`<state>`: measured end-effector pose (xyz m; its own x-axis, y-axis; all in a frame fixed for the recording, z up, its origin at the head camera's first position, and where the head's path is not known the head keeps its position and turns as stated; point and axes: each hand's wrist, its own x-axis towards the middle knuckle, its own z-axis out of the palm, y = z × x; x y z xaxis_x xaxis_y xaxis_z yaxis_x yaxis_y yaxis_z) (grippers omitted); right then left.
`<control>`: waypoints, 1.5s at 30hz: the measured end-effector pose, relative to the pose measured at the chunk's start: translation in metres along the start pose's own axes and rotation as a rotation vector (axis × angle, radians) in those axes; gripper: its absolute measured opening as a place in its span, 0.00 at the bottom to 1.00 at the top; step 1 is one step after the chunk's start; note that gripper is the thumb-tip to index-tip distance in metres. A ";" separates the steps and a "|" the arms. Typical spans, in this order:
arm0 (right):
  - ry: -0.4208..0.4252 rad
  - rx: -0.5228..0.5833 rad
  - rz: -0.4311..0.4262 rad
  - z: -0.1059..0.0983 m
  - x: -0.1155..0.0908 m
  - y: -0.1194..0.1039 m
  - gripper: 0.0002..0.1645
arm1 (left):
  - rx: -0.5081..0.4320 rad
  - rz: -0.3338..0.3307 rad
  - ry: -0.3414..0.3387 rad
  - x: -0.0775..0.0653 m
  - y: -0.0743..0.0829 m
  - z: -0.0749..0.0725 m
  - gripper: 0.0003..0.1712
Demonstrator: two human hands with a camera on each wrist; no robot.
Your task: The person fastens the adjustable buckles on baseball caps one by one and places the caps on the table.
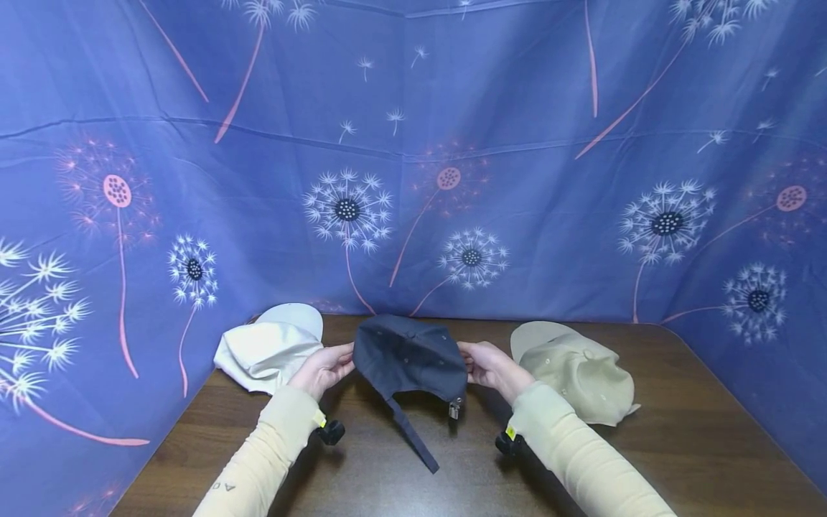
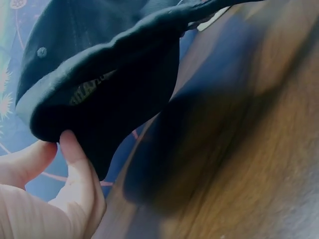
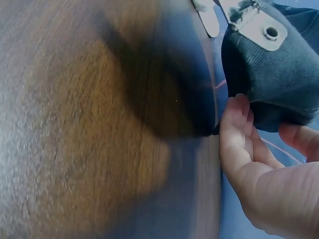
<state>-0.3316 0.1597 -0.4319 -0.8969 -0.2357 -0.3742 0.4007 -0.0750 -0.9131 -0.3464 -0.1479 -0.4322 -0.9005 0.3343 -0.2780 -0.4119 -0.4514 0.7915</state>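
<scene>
A dark navy baseball cap (image 1: 410,355) is held up between both hands over the middle of the table, its back opening facing me. My left hand (image 1: 323,369) pinches the left edge between thumb and fingers. On the opposite side, my right hand (image 1: 492,368) grips the right edge. A loose strap (image 1: 411,436) dangles from the cap's left rear, and a metal buckle (image 1: 454,408) hangs at the right rear. Up close in the right wrist view, a silver metal plate (image 3: 264,33) shows on the fabric. Lettering (image 2: 89,89) is visible inside the cap in the left wrist view.
Left of the left hand, a white cap (image 1: 268,355) lies on the brown wooden table (image 1: 698,424). Behind the right forearm lies a beige cap (image 1: 584,370). A blue dandelion-print cloth (image 1: 543,215) hangs along the table's back and sides.
</scene>
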 end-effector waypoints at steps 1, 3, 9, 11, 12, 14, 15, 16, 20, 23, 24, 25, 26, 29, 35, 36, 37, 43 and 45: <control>-0.005 -0.001 -0.002 -0.001 -0.001 0.000 0.19 | -0.014 -0.011 0.006 -0.001 -0.001 0.001 0.16; -0.017 0.003 -0.005 -0.002 -0.002 0.000 0.19 | -0.055 -0.024 0.004 0.001 -0.003 0.002 0.17; -0.008 0.017 0.002 -0.007 -0.008 -0.006 0.21 | -0.103 -0.068 -0.013 -0.004 -0.006 0.008 0.17; 0.001 0.013 0.005 -0.008 -0.011 -0.009 0.22 | -0.083 -0.075 -0.007 -0.005 -0.008 0.010 0.16; 0.005 0.012 0.006 -0.009 -0.013 -0.010 0.22 | -0.074 -0.078 0.003 -0.005 -0.009 0.011 0.16; 0.005 -0.002 0.005 -0.012 -0.016 -0.012 0.22 | -0.035 -0.077 0.021 -0.005 -0.011 0.014 0.16; 0.002 -0.008 0.004 -0.013 -0.017 -0.013 0.22 | -0.021 -0.078 0.025 -0.006 -0.012 0.016 0.17; 0.009 -0.009 0.003 -0.014 -0.019 -0.015 0.22 | -0.006 -0.078 0.030 -0.006 -0.013 0.018 0.17; 0.026 -0.025 -0.010 -0.018 -0.025 -0.019 0.19 | 0.000 -0.075 0.030 -0.009 -0.013 0.026 0.16; 0.036 -0.028 -0.017 -0.021 -0.028 -0.022 0.17 | -0.007 -0.077 0.025 -0.012 -0.012 0.031 0.15; 0.033 -0.025 -0.019 -0.023 -0.029 -0.023 0.16 | -0.009 -0.078 0.020 -0.013 -0.011 0.032 0.15; 0.029 -0.023 -0.021 -0.024 -0.030 -0.023 0.17 | -0.010 -0.079 0.018 -0.015 -0.011 0.034 0.14; 0.029 -0.019 -0.019 -0.025 -0.030 -0.024 0.17 | -0.011 -0.078 0.016 -0.016 -0.011 0.036 0.14; 0.014 -0.006 -0.020 -0.029 -0.031 -0.025 0.18 | -0.017 -0.072 0.014 -0.021 -0.010 0.041 0.12; -0.019 0.001 -0.011 -0.034 -0.031 -0.024 0.20 | -0.063 -0.066 0.032 -0.027 -0.010 0.048 0.04; -0.022 0.004 -0.009 -0.035 -0.030 -0.023 0.20 | -0.067 -0.065 0.032 -0.028 -0.010 0.049 0.03; -0.027 0.008 -0.005 -0.036 -0.030 -0.023 0.20 | -0.069 -0.065 0.029 -0.029 -0.010 0.050 0.05; -0.028 0.036 0.009 -0.039 -0.031 -0.025 0.19 | -0.026 -0.035 -0.004 -0.030 -0.011 0.057 0.23; -0.027 0.038 0.010 -0.039 -0.032 -0.027 0.20 | -0.017 -0.023 -0.013 -0.030 -0.011 0.060 0.26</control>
<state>-0.3213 0.2074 -0.4020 -0.8876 -0.2630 -0.3782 0.4169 -0.1091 -0.9024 -0.3064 -0.1029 -0.3996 -0.8889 0.3553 -0.2892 -0.4351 -0.4571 0.7757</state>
